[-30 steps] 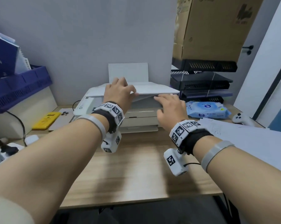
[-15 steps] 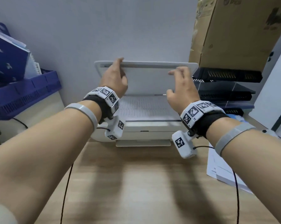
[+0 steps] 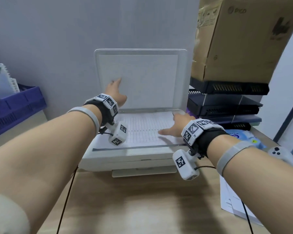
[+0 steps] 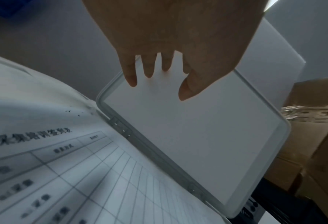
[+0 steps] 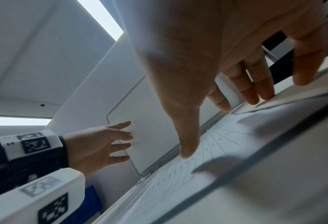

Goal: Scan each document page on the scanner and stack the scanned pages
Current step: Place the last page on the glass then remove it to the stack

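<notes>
Scanner (image 3: 125, 159) sits on the wooden desk (image 3: 142, 208) with its lid (image 3: 159, 78) raised upright against the wall. The left hand (image 3: 116, 92) is spread wide, its straight fingers (image 4: 130, 74) pressing flat against the lid's white inner face and holding nothing. Below and to the right of it, the right hand (image 3: 173, 127) is also open, fingers relaxed and fanned, with the fingertips (image 5: 253, 98) touching the far right edge of the scanner bed and the thumb lying over the page (image 3: 142, 130). That page, a printed table of ruled lines, lies flat on the glass under both hands. Right of the right hand stand stacked dark paper trays (image 3: 226, 105) with a cardboard box (image 3: 240, 41) on top, and nearer the wrist a blue pack of wipes (image 3: 243, 137) and a white controller (image 3: 279, 152). A stack of papers (image 3: 231, 205) lies on the desk under the right forearm. Left of the left arm stands a blue crate (image 3: 15, 105).
</notes>
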`<control>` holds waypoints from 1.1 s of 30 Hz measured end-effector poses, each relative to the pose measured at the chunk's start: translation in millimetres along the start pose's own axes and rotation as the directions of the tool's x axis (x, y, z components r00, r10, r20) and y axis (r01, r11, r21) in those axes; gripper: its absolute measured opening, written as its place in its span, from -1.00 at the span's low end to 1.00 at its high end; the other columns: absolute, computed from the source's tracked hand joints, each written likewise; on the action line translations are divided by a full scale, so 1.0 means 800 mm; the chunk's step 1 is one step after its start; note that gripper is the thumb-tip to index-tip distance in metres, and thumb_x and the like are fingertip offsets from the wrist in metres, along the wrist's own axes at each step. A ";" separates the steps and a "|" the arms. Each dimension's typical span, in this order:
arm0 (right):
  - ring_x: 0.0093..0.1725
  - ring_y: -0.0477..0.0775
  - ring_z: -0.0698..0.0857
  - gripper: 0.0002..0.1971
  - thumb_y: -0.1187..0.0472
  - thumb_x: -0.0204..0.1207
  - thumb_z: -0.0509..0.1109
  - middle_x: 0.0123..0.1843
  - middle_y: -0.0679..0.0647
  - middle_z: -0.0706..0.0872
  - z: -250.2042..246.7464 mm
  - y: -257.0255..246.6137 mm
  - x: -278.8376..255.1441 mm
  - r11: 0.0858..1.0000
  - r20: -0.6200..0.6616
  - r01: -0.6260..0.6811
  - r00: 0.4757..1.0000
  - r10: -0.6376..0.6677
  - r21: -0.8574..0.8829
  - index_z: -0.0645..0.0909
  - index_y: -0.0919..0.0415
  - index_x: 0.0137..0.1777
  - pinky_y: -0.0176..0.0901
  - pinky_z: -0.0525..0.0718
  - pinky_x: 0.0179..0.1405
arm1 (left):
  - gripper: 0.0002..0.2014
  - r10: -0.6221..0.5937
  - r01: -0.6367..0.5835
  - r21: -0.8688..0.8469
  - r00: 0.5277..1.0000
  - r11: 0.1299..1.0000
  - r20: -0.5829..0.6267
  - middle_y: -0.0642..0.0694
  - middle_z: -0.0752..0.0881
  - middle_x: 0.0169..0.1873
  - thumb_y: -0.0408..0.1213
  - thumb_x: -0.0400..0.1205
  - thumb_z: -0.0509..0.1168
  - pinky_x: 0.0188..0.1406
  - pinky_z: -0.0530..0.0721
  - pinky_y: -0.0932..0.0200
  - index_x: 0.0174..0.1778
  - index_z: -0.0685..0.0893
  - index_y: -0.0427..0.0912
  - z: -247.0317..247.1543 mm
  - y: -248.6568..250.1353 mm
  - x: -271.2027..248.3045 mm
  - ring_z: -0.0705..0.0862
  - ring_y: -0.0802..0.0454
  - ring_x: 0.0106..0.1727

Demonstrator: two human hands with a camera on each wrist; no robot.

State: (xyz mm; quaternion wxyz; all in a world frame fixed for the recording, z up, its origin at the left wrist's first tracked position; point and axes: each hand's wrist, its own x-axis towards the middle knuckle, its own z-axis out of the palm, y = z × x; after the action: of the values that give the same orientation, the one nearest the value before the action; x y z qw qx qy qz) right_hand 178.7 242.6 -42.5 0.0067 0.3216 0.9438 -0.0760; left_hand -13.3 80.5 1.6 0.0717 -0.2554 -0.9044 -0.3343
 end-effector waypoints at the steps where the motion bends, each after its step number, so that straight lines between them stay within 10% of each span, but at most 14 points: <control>1: 0.35 0.23 0.60 0.10 -0.62 0.12 0.37 0.50 0.17 0.51 -0.003 -0.001 0.001 0.999 0.021 -0.015 1.000 0.016 -0.032 0.41 0.12 0.54 0.06 0.62 0.23 | -0.23 -0.012 0.012 0.008 1.000 1.000 0.010 -0.20 0.16 0.68 -0.36 0.59 0.27 0.63 0.21 0.01 0.71 0.10 -0.03 0.003 -0.004 0.006 0.19 -0.14 0.67; 8: -0.06 0.18 0.63 -0.23 -0.57 0.14 0.40 -0.30 0.07 0.40 -0.018 -0.001 -0.001 0.991 0.075 -0.043 0.996 0.052 -0.126 0.56 0.10 0.06 0.02 0.64 -0.03 | -0.35 -0.101 0.097 0.054 0.992 0.994 0.071 -0.19 0.34 0.59 -0.38 0.53 0.26 0.48 0.47 -0.02 0.60 0.38 -0.05 0.014 -0.021 0.031 0.44 -0.19 0.53; 12: 0.02 0.17 0.60 -0.24 -0.49 0.33 0.41 -0.11 0.07 0.59 -0.035 0.001 -0.007 0.986 0.153 -0.043 0.986 0.068 -0.158 0.60 0.14 0.28 -0.05 0.55 0.01 | -0.56 -0.150 0.134 0.163 0.985 0.977 0.091 -0.17 0.47 0.43 -0.31 0.54 0.28 0.39 0.54 -0.02 0.38 0.57 -0.06 0.013 -0.011 0.024 0.58 -0.23 0.34; 17: 0.27 0.19 0.63 -0.15 -0.47 0.39 0.37 0.37 0.13 0.66 -0.039 0.019 -0.016 0.979 0.166 -0.082 0.980 0.113 -0.187 0.50 0.17 0.48 0.01 0.58 0.22 | -0.60 -0.179 -0.023 0.406 0.873 0.914 0.453 -0.12 0.69 0.29 -0.09 0.61 0.32 0.36 0.60 -0.05 0.34 0.67 -0.14 0.033 0.006 0.002 0.67 -0.16 0.27; 22: 0.19 0.19 0.70 -0.22 -0.40 0.38 0.45 0.30 0.15 0.72 -0.033 0.062 -0.032 0.981 0.145 -0.192 0.970 0.193 -0.022 0.57 0.21 0.37 -0.02 0.63 0.25 | -0.49 -0.181 -0.199 0.523 0.789 0.829 0.587 -0.08 0.47 0.54 0.01 0.72 0.16 0.57 0.34 -0.05 0.57 0.45 -0.10 0.055 0.047 -0.047 0.46 -0.10 0.52; 26: -0.14 0.24 0.84 -0.61 0.00 0.36 0.57 -0.21 0.21 0.85 -0.016 0.108 -0.040 0.899 0.152 -0.290 0.955 0.253 0.328 0.65 0.34 -0.08 0.10 0.79 0.07 | -0.49 -0.108 -0.315 0.519 0.768 0.795 0.631 -0.08 0.28 0.65 -0.06 0.79 0.04 0.58 0.18 0.03 0.66 0.28 -0.15 0.068 0.094 -0.087 0.27 -0.08 0.64; 30: -0.19 0.36 0.86 -0.90 0.40 0.50 0.30 -0.09 0.42 0.82 -0.010 0.162 -0.066 0.707 0.117 -0.293 0.951 0.287 0.644 0.64 0.40 -0.09 0.35 0.81 -0.05 | -0.52 -0.019 -0.371 0.434 0.741 0.821 0.671 -0.14 0.33 0.62 -0.12 0.80 0.02 0.52 0.23 0.08 0.61 0.35 -0.25 0.095 0.141 -0.114 0.31 -0.08 0.61; 33: -0.40 0.26 0.80 -0.70 0.50 0.64 0.13 0.03 0.38 0.69 -0.013 0.204 -0.107 0.558 0.035 -0.273 0.916 0.399 0.784 0.56 0.33 0.27 0.19 0.84 -0.22 | -0.51 0.106 -0.410 0.342 0.757 0.846 0.645 -0.18 0.35 0.61 -0.09 0.80 0.03 0.46 0.28 0.24 0.59 0.38 -0.27 0.116 0.178 -0.142 0.36 -0.06 0.56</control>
State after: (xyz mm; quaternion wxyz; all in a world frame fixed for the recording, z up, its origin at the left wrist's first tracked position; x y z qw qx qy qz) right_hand 346.1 319.5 -49.3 -0.1869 0.4716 0.7364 -0.4476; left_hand 160.4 184.9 -22.6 -0.1144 -0.4494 -0.8860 0.0045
